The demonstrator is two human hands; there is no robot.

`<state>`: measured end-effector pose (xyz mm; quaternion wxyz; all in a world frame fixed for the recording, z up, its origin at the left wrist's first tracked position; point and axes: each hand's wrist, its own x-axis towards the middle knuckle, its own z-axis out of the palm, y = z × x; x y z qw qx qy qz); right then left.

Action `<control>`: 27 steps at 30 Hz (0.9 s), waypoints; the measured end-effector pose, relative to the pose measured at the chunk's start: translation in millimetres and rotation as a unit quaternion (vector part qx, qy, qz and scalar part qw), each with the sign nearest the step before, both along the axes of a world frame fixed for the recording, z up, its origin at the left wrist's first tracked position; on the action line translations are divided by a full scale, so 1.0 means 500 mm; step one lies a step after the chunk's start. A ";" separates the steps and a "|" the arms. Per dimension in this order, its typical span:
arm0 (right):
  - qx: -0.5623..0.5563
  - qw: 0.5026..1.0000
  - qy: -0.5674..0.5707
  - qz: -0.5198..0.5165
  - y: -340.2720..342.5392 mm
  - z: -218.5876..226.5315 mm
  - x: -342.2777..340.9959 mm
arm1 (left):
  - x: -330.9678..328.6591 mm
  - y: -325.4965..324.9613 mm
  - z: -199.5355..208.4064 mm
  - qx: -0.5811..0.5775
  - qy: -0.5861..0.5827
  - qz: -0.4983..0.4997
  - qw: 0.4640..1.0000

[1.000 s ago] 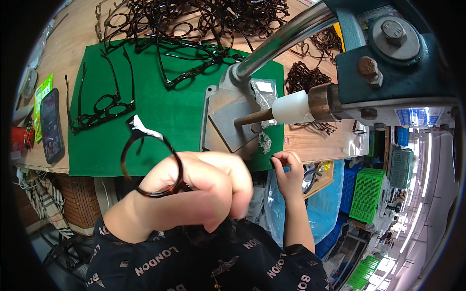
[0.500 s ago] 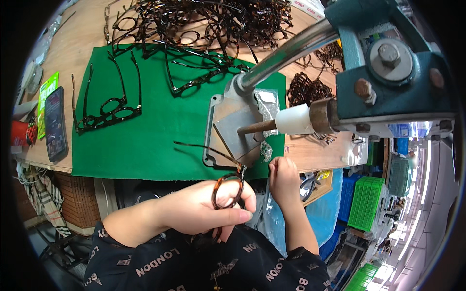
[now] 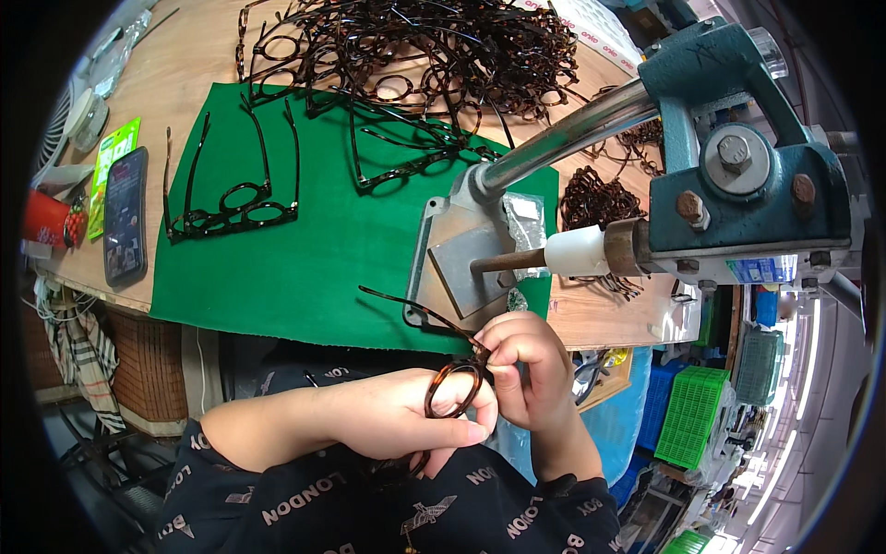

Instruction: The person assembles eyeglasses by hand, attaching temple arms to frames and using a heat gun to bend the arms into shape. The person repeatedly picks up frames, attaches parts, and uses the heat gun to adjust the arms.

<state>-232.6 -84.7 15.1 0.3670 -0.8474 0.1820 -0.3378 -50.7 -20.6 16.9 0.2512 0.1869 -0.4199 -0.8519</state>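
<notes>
My left hand (image 3: pixel 397 413) is closed around a tortoiseshell eyeglass frame (image 3: pixel 431 399), the thumb pressed under one round rim. One slender temple arm sticks out toward the bench press; the frame's lower part is partly hidden behind my fingers. Pinched at the hinge corner of that frame is my right hand (image 3: pixel 531 379), thumb and fingers together. Whatever lies between those fingertips is too small or hidden to make out. Just beyond my hands is the steel base plate (image 3: pixel 475 277) of the press, with a clear bag (image 3: pixel 526 220) of small bits beside it.
A teal bench press (image 3: pixel 748 198) rises at the right. Several assembled frames lie on the green mat (image 3: pixel 277 295), a large heap of frames (image 3: pixel 443 55) behind them. A phone (image 3: pixel 125 217) and a red cup (image 3: pixel 55 220) stand left. Green crates (image 3: pixel 694 402) sit at lower right.
My right hand has come from beside the small silvery bits at the mat's edge, moving left to meet the eyeglass frame at its hinge. My left hand keeps its hold; the view has shifted slightly.
</notes>
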 end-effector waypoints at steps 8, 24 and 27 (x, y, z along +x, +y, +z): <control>-0.058 0.998 0.019 0.010 -0.008 0.011 0.004 | -0.001 -0.003 0.003 0.001 -0.014 -0.005 1.000; 0.447 0.888 -0.088 0.064 -0.014 0.008 -0.006 | -0.007 0.001 0.000 0.002 -0.013 0.002 1.000; 0.528 0.836 -0.109 0.104 -0.029 0.005 -0.012 | -0.011 0.000 0.008 0.009 0.013 0.013 1.000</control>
